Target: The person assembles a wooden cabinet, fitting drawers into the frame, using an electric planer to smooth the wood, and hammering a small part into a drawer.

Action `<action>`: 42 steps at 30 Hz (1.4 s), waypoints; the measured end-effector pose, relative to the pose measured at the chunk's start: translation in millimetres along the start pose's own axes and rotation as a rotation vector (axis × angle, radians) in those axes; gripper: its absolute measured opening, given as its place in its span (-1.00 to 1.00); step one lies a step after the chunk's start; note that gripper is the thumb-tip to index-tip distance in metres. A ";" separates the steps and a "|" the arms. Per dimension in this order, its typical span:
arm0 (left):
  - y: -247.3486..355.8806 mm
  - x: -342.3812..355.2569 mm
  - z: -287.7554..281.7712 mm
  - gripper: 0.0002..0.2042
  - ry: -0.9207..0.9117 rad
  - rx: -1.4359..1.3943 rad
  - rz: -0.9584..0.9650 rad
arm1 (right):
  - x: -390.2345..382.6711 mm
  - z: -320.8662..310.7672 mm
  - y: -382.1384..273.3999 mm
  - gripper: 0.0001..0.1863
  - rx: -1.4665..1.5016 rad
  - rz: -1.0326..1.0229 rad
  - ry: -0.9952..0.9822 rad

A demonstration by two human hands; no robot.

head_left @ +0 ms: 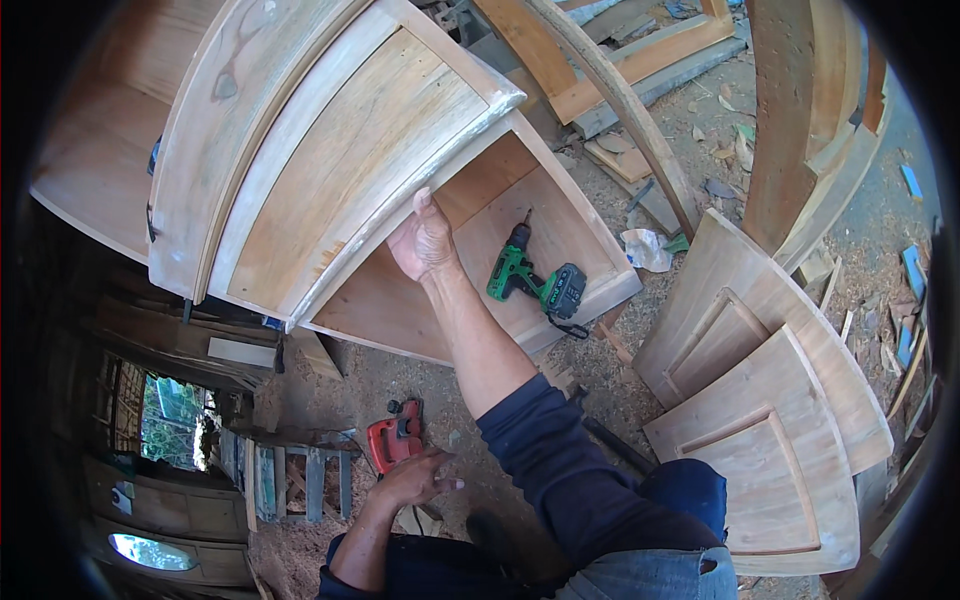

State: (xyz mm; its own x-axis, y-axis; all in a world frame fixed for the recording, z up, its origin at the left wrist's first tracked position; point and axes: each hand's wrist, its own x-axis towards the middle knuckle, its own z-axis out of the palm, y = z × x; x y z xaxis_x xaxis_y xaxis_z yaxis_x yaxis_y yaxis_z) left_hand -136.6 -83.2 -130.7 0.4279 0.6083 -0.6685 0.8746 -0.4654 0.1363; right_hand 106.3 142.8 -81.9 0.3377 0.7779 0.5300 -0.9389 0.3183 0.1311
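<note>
My right hand [425, 240] holds the front edge of a pale wooden panel [355, 150], thumb on the edge and fingers partly hidden beneath it. The panel lies over an open wooden cabinet box [590, 240]. Inside the box, right of that hand, a green cordless drill [515, 265] lies on its side with a bit fitted and a black battery. Low in the picture, my left hand [420, 478], fingers apart and loosely bent, is just below and partly over a red power planer [393, 437]; whether it touches the tool is unclear.
Two curved panels [770, 470] with raised frames lean at the right. Wooden frames [660, 60] and long curved boards [800, 100] stand behind. Scraps and shavings litter the floor [730, 140]. A slatted wooden stand [295, 480] and a window [175, 420] are at left.
</note>
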 end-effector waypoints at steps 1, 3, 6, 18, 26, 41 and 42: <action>-0.9 -1.0 2.9 -0.31 -0.001 0.003 -0.013 | 0.6 -0.8 0.2 0.13 0.076 0.036 0.004; -1.3 -1.2 5.8 -0.31 0.016 0.007 -0.021 | 5.6 0.6 -0.6 0.19 0.163 0.068 -0.004; -6.5 1.5 12.3 -0.32 -0.003 -0.013 -0.020 | 10.0 1.9 -0.5 0.35 0.177 0.070 -0.053; 18.8 24.3 -15.3 -0.39 -0.120 -0.041 -0.128 | -25.1 39.7 8.0 0.02 -0.274 -0.275 0.158; 8.6 38.3 -7.8 -0.46 -0.055 -0.010 -0.017 | -16.7 53.2 8.0 -0.21 -0.436 -0.141 0.329; 13.4 46.9 -8.9 -0.36 -0.058 -0.005 -0.008 | -12.1 38.2 6.5 -0.10 -0.250 -0.099 0.246; 10.2 44.3 -6.5 -0.33 -0.045 0.004 -0.002 | -13.1 32.5 10.5 -0.08 -0.128 -0.070 0.205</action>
State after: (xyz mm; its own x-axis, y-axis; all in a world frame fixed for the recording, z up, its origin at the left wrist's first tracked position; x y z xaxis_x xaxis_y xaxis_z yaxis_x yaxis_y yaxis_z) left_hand -107.3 -56.8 -154.2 0.4152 0.5796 -0.7012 0.8744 -0.4670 0.1318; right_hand 89.8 118.4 -60.2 0.4201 0.8411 0.3407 -0.9012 0.4308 0.0476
